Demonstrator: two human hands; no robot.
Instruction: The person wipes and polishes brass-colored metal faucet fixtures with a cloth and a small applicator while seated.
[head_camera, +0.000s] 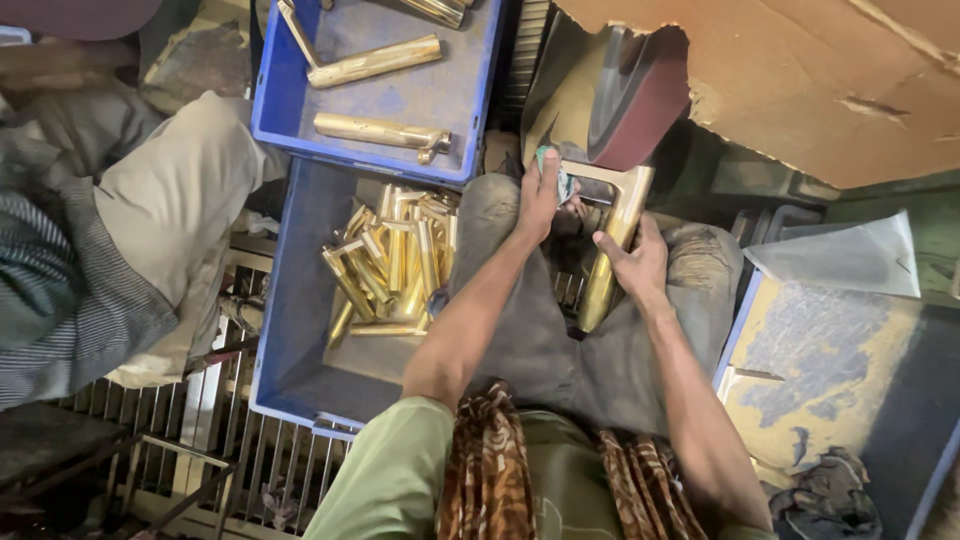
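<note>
Both hands (590, 225) grip brass handle (612, 255).

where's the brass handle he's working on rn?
Head view, right of centre: the brass handle is held in both hands, left hand at its top, right hand on its shaft, against the sanding belt.

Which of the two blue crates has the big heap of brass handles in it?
The lower blue crate, beside the person's left arm, holds the heap of brass handles. The upper blue crate holds only a few separate ones.
</note>
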